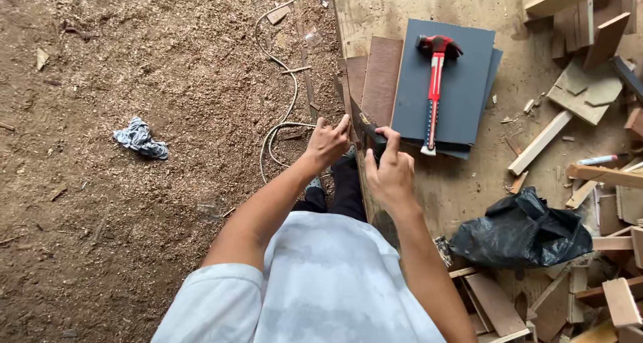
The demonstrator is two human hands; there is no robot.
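My left hand [327, 142] grips the near end of a thin dark panel [362, 125] that stands on edge at the rim of a plywood bench [469, 182]. My right hand [390, 172] pinches a small dark piece against the same panel end. Just beyond my fingers lie brown boards [380, 78] and a stack of dark grey panels [469, 108]. A red-handled claw hammer [435, 82] rests on the grey stack, head pointing away from me.
A black plastic bag [522, 232] sits on the bench at the right among several wood offcuts [583, 95]. A white cable [284, 95] snakes over the sawdust floor, and a crumpled grey rag [140, 139] lies to the left. A pen [599, 159] lies at the right.
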